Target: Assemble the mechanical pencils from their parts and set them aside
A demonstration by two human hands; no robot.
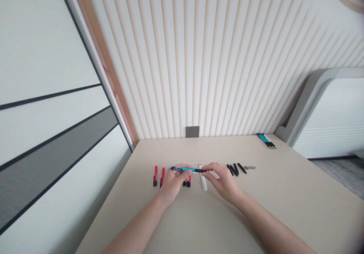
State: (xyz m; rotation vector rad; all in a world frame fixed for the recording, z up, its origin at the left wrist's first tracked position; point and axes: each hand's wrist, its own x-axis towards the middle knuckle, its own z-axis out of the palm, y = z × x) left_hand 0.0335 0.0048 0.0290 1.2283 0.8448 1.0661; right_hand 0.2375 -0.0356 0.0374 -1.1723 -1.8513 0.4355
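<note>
A slim pen with a light-blue and black barrel (184, 169) is above the middle of the smooth beige tabletop (199, 223), lying almost level between both hands. The left hand (172, 182) pinches its barrel between thumb and fingers; the right hand (222, 178) has thumb and fingertips closed about the black end, by the tip.

The tabletop's back edge runs along a cream ribbed wall (182, 56) with a dark grey square socket (192, 131). Its left edge slants past a white panelled cabinet with grey and black bands (51, 37), and its right edge passes a white and grey headboard (327, 109). Beige surface stretches toward the wearer between the forearms, and another broad stretch lies right of the right forearm.

Pink sticks with black ends (156, 172) lie left of and partly behind the left hand, some hidden. Narrow white strips (204, 182) lie under the pen's line, just beside the right fingers. Right of that hand sit short black tapered tubes (236, 169), then small greyish metal pieces (250, 167). Near the far right corner, blue, white and black pens (264, 138) lie side by side.
</note>
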